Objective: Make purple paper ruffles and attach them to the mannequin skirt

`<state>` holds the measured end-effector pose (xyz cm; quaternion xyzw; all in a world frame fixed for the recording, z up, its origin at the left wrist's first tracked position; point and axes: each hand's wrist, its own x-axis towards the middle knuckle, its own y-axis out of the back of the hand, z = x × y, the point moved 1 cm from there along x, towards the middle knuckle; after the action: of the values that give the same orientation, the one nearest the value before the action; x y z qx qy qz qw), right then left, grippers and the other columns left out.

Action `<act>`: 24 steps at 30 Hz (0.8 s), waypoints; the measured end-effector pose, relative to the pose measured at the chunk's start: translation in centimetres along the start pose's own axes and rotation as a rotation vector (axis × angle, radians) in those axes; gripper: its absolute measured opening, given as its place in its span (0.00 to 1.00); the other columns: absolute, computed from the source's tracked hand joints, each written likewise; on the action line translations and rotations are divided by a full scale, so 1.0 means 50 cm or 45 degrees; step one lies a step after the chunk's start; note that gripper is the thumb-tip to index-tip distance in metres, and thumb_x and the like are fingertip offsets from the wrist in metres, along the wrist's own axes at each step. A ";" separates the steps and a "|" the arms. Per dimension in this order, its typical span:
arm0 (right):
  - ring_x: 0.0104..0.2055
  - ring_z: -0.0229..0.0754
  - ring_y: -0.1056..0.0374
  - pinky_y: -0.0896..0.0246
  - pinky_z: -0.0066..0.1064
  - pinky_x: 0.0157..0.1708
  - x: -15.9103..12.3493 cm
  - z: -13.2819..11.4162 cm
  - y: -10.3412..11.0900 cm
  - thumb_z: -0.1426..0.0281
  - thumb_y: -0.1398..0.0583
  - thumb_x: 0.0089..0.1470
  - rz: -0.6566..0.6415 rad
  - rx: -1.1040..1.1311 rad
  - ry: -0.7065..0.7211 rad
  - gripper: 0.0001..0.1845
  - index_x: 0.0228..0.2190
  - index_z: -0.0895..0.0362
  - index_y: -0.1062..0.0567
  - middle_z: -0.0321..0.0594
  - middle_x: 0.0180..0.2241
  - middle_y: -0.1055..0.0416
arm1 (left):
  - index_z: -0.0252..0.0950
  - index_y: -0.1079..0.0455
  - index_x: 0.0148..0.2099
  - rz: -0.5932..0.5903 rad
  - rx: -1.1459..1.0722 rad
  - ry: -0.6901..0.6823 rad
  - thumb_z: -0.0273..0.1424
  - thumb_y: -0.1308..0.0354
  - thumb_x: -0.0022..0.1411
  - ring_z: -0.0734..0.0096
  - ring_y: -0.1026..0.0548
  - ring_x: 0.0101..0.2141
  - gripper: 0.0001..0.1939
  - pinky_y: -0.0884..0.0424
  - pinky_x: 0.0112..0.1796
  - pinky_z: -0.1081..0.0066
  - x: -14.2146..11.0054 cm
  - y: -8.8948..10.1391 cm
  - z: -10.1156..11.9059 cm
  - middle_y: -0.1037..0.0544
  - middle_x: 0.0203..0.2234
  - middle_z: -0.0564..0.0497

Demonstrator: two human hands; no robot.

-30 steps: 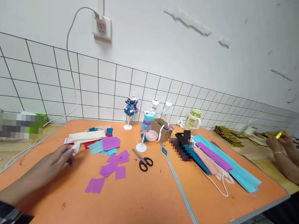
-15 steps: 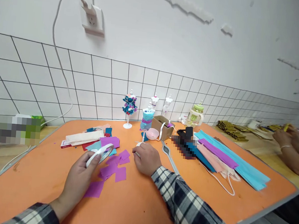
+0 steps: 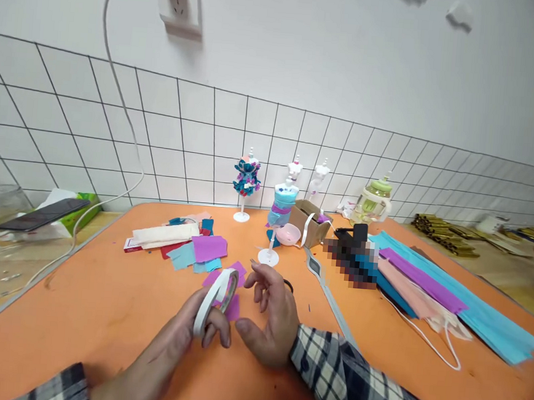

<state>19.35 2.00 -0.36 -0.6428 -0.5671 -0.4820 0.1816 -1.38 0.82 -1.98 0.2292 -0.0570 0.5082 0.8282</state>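
Note:
A roll of white tape (image 3: 213,297) hangs around the fingers of my left hand (image 3: 188,320), which is closed on it. Close to its right, my right hand (image 3: 274,314) has its thumb spread away from half-curled fingers. A dark loop (image 3: 289,285) shows just behind my right knuckles; what it belongs to is hidden. Purple fabric squares (image 3: 238,272) lie under and beyond the tape, partly covered. Past my right fingers stands a small dress form (image 3: 283,207) wrapped in light blue with a purple band, on a white base.
Fabric scraps (image 3: 210,249) and a folded cream cloth (image 3: 165,235) lie to the left. Behind stand a decorated form (image 3: 246,177), a cardboard box (image 3: 302,218), a pink bowl (image 3: 288,234) and a bottle (image 3: 373,202). Long fabric strips (image 3: 453,295) spread on the right.
My left hand has brought the tape rightward, towards my right hand. My right hand has drawn back from the dress form's base and its fingers have spread. The view has shifted.

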 end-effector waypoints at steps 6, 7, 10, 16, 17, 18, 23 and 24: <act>0.30 0.39 0.32 0.32 0.32 0.31 0.009 -0.021 -0.004 0.64 0.38 0.57 0.056 -0.020 -0.003 0.12 0.44 0.53 0.27 0.39 0.35 0.25 | 0.55 0.62 0.75 -0.150 0.663 -0.274 0.47 0.51 0.71 0.49 0.28 0.56 0.37 0.28 0.54 0.54 -0.006 0.010 0.003 0.29 0.61 0.43; 0.28 0.38 0.32 0.33 0.31 0.31 0.012 -0.022 -0.002 0.66 0.39 0.58 0.064 -0.014 0.008 0.08 0.41 0.53 0.26 0.39 0.33 0.24 | 0.55 0.65 0.75 -0.151 0.742 -0.322 0.45 0.50 0.71 0.50 0.26 0.54 0.38 0.28 0.53 0.54 -0.001 0.011 0.003 0.28 0.60 0.43; 0.24 0.36 0.34 0.35 0.28 0.28 0.014 -0.027 0.000 0.71 0.40 0.59 0.080 0.000 0.015 0.05 0.38 0.53 0.26 0.35 0.27 0.25 | 0.51 0.70 0.76 -0.114 0.863 -0.378 0.45 0.51 0.71 0.50 0.25 0.51 0.40 0.27 0.51 0.53 0.008 0.010 -0.004 0.27 0.58 0.40; 0.20 0.33 0.35 0.39 0.24 0.21 -0.014 -0.042 -0.023 0.70 0.38 0.54 -0.097 0.210 -0.186 0.04 0.34 0.54 0.29 0.33 0.26 0.27 | 0.47 0.70 0.76 0.106 0.628 -0.235 0.54 0.62 0.71 0.45 0.32 0.60 0.40 0.31 0.56 0.48 0.001 0.000 -0.007 0.37 0.66 0.36; 0.20 0.33 0.35 0.39 0.23 0.21 -0.018 -0.044 -0.029 0.70 0.38 0.53 -0.172 0.235 -0.201 0.04 0.32 0.54 0.29 0.33 0.25 0.27 | 0.46 0.66 0.76 0.126 0.537 -0.204 0.54 0.62 0.71 0.46 0.33 0.61 0.39 0.32 0.57 0.49 0.001 -0.004 -0.001 0.36 0.66 0.37; 0.20 0.32 0.35 0.39 0.23 0.21 -0.022 -0.046 -0.033 0.71 0.38 0.53 -0.241 0.257 -0.203 0.04 0.31 0.54 0.30 0.32 0.25 0.27 | 0.46 0.62 0.76 0.142 0.443 -0.165 0.53 0.60 0.72 0.49 0.31 0.60 0.37 0.30 0.56 0.52 0.001 -0.008 0.006 0.33 0.64 0.38; 0.18 0.32 0.39 0.44 0.24 0.20 -0.016 -0.043 -0.027 0.72 0.40 0.53 -0.310 0.128 -0.135 0.03 0.32 0.54 0.30 0.29 0.22 0.30 | 0.44 0.51 0.71 0.253 0.256 -0.004 0.41 0.55 0.74 0.60 0.21 0.45 0.27 0.23 0.45 0.66 0.014 -0.020 0.027 0.19 0.47 0.46; 0.19 0.33 0.39 0.44 0.25 0.21 -0.011 -0.041 -0.020 0.72 0.41 0.54 -0.243 0.021 -0.089 0.02 0.33 0.54 0.29 0.30 0.21 0.31 | 0.43 0.50 0.71 0.278 0.285 0.001 0.41 0.54 0.74 0.60 0.20 0.44 0.27 0.24 0.45 0.66 0.018 -0.020 0.028 0.19 0.45 0.47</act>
<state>17.67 0.38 -0.14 -0.6007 -0.6358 -0.4695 0.1202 0.09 0.56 -0.78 0.3124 -0.0244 0.5984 0.7374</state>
